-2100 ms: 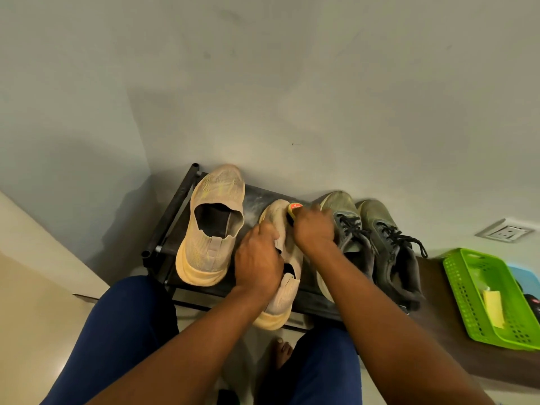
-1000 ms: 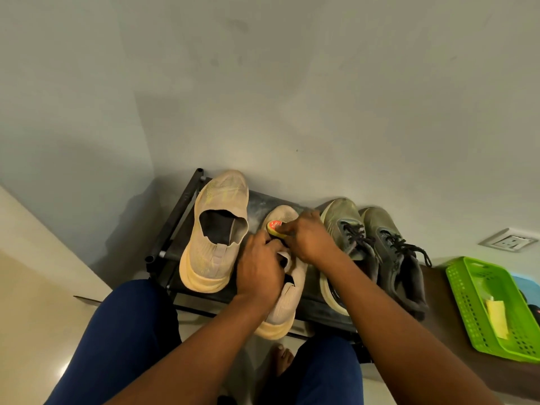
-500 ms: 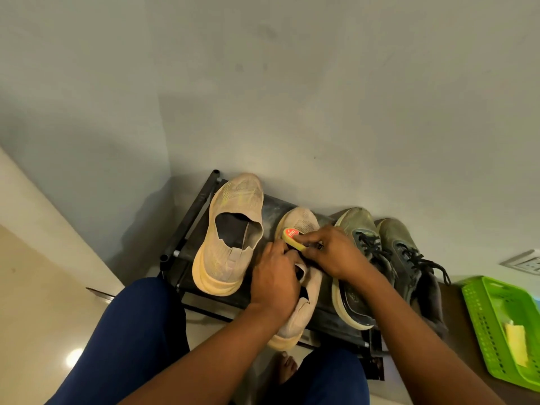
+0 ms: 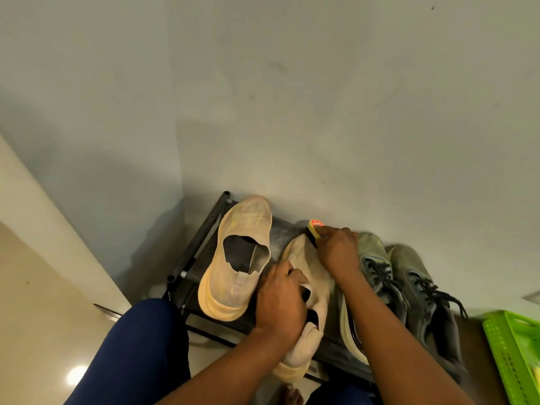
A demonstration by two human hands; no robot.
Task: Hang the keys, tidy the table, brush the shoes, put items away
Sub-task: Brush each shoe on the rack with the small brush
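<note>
Head view: your left hand [image 4: 279, 302] grips the shoe [image 4: 309, 287]; your right hand [image 4: 336, 249] holds the brush [image 4: 314, 230] at its toe.

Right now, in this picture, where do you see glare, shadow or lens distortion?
Head view: a bright glare spot on the floor at lower left; a dark shadow on the wall left of the shoe rack; wide-angle bending tilts the green basket at the right edge; the shoes stay fairly sharp.
</note>
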